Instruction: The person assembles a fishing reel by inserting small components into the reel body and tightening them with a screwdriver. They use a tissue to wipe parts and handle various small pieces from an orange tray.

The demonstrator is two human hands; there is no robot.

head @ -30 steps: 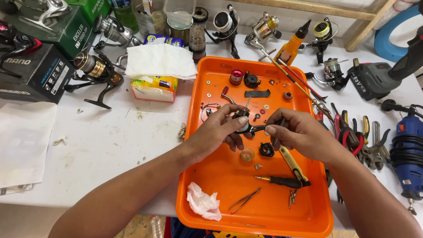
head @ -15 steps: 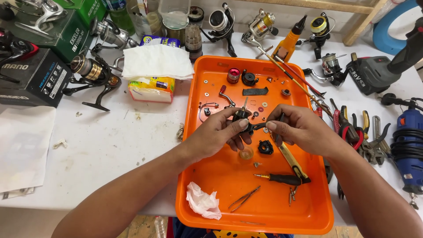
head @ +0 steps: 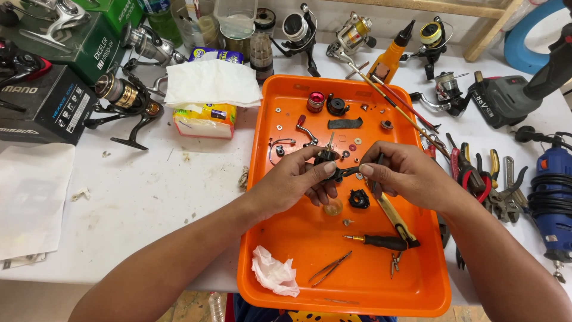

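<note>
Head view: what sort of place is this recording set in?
Probably a fishing-reel repair bench. Both hands hold a small black reel part over an orange tray of loose screws and washers; spinning reels and pliers lie around it.

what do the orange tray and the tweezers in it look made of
Tray: probably plastic; even orange colour, smooth with a soft sheen, rounded moulded rim. Tweezers: likely bare metal; thin, grey, slightly shiny arms. Neither is certain from looks alone.

White worktable (head: 149, 197), wooden frame (head: 476, 12) behind, pale wall, even light
</note>
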